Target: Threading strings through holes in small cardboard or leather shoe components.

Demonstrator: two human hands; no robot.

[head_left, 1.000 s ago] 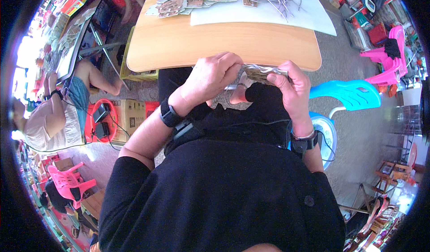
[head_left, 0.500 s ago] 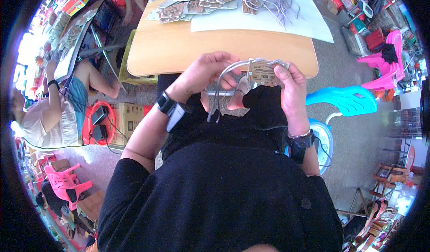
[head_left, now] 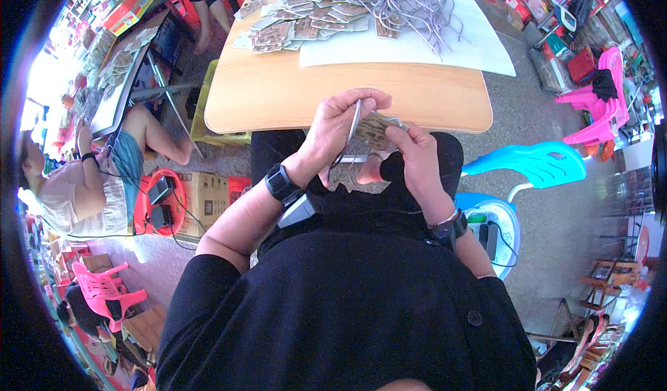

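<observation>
My left hand (head_left: 335, 128) is closed with a grey cord (head_left: 354, 123) pinched between thumb and fingers, and a length of it hangs below the hand. In my right hand (head_left: 420, 156), thumb and fingers grip the edge of a small brown printed card (head_left: 372, 132), where part of the cord shows along its top. Both hands are close together over my lap, just in front of the table's near edge. Farther back lie a heap of similar brown cards (head_left: 313, 17) and a loose tangle of grey-purple cords (head_left: 417, 9).
The wooden table (head_left: 278, 99) bears a white sheet (head_left: 479, 50). To the right stands a blue chair (head_left: 535, 165), with a pink chair (head_left: 608, 95) beyond it. On the left, another person sits beside a red stool (head_left: 149, 217) with black devices on it.
Both hands have drawn closer together. My right hand has moved left and slightly down with the card; the cord's wide loop has narrowed, and my left hand now pinches it.
</observation>
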